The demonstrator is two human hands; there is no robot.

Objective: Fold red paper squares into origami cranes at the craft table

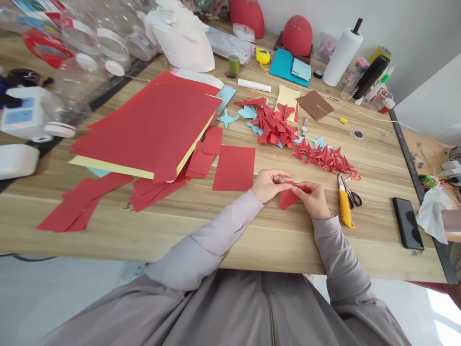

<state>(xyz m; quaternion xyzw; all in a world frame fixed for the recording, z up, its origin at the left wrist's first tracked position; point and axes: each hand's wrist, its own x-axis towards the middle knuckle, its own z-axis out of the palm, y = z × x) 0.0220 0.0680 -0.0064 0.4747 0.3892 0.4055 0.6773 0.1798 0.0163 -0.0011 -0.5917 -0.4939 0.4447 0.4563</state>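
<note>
A small piece of red paper (287, 199), folded at its top, is pinched between both hands near the table's front. My left hand (268, 184) closes thumb and fingers on its upper left corner. On the other side, my right hand (314, 198) grips the upper right part with thumb and forefinger. Left of them lies a flat red paper square (235, 168). Folded red paper cranes (276, 126) are heaped beyond the hands, and more small red cranes (326, 157) sit in a row to the right. The paper's underside is hidden.
Large red sheets (144, 125) and red paper strips (82, 204) spread over the left. A yellow-handled utility knife (345, 206) and scissors (356, 198) lie right of my right hand. A phone (407, 223) rests near the right edge. Bottles (74, 86) stand at far left.
</note>
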